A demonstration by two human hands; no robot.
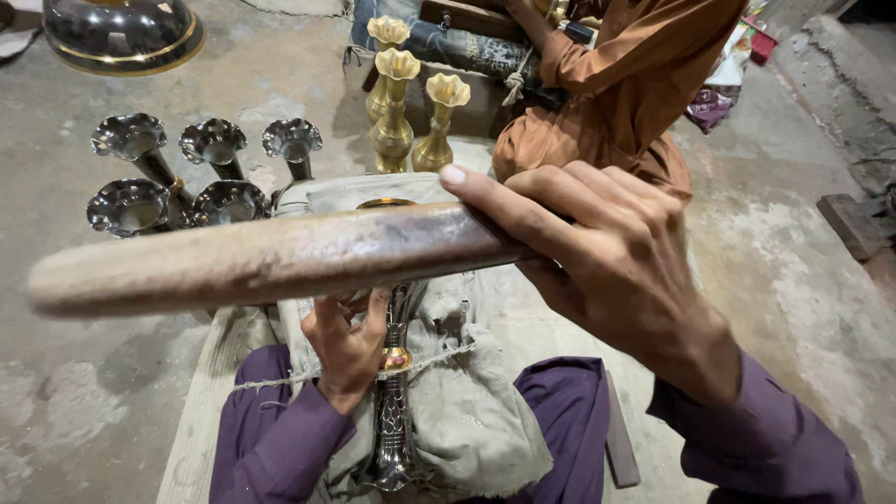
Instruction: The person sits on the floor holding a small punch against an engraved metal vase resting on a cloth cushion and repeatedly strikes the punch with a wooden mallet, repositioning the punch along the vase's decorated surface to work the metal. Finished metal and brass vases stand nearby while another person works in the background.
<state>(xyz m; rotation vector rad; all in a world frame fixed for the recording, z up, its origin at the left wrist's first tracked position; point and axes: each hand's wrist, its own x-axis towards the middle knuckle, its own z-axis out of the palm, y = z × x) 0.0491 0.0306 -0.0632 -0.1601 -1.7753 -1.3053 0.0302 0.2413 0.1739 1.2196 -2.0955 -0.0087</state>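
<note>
My right hand (607, 261) grips one end of a long wooden stick (252, 257) that lies level across the view, its far end pointing left. Below the stick, my left hand (347, 347) holds the stem of a silver metal vase (393, 411) with a brass band. The vase lies lengthwise on a grey cloth pad (467, 392) in my lap, its mouth hidden behind the stick. My sleeves are purple.
Several silver fluted vases (177, 173) stand at the left on the concrete floor. Three brass vases (411, 107) stand behind the pad. A person in orange clothes (625, 93) sits at the back. A large dark metal bowl (121, 33) is at the top left.
</note>
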